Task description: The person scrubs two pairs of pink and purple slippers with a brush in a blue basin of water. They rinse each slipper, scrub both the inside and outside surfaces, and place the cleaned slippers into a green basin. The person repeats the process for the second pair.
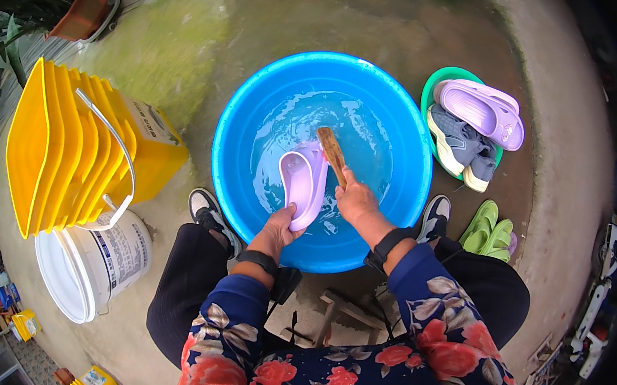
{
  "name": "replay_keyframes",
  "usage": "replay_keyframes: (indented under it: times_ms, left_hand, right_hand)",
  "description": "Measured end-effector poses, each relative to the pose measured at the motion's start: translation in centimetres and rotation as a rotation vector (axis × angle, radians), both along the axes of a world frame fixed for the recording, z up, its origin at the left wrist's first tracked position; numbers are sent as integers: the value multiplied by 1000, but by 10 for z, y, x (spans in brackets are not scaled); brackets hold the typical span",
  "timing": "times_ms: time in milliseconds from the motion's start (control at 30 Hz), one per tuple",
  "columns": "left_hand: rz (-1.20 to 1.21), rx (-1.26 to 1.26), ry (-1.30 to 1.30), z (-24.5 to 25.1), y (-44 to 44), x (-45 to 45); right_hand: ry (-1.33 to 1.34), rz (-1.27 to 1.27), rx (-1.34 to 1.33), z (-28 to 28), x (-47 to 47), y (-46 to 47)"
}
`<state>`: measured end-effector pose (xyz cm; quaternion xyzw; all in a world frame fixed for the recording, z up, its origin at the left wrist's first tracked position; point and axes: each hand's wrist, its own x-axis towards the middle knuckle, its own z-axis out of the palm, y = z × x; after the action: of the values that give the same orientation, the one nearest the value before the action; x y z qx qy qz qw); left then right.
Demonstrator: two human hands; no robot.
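A large blue plastic basin [333, 62] with water in it stands between my feet. My left hand [281, 228] grips one end of a lilac slipper [308, 192], which is held over the water with its opening to the left. My right hand [356, 197] is closed around a wooden-handled brush [332, 151]. The brush rests against the slipper's right upper side; its bristles are mostly hidden beneath the wood. Both wrists wear black bands.
At right, a green basin [427, 95] holds another lilac slipper [473, 105] and grey sneakers [458, 138]. Green slippers [487, 231] lie below it. Stacked yellow buckets [81, 152] and a white bucket [104, 261] stand left. A potted plant [82, 11] is at upper left.
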<state>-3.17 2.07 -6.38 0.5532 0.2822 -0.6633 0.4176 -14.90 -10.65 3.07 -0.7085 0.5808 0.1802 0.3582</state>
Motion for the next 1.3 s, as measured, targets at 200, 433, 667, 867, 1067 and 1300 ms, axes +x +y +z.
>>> replay_keyframes:
  times_ms: [200,433,667,867,1067,1300]
  left_hand:
    - [89,-142,3,10,-9,-14]
    - [46,-283,-16,25,-15,-16]
    - [-2,-256,-110,33,-15,-23]
    - [64,-211,-144,34,-16,-31]
    - [109,-181,-107,36,-21,-27]
    - [-3,-276,-24,35,-21,-31]
  right_hand:
    - [129,-47,56,-36,-28,-37]
    - [-61,-148,76,44,-52,-23]
    - [-57,205,75,111,-66,44]
    - [116,227,163,70,-46,67]
    - [-110,150,117,65,-42,63]
    - [-49,87,141,43,-37,52]
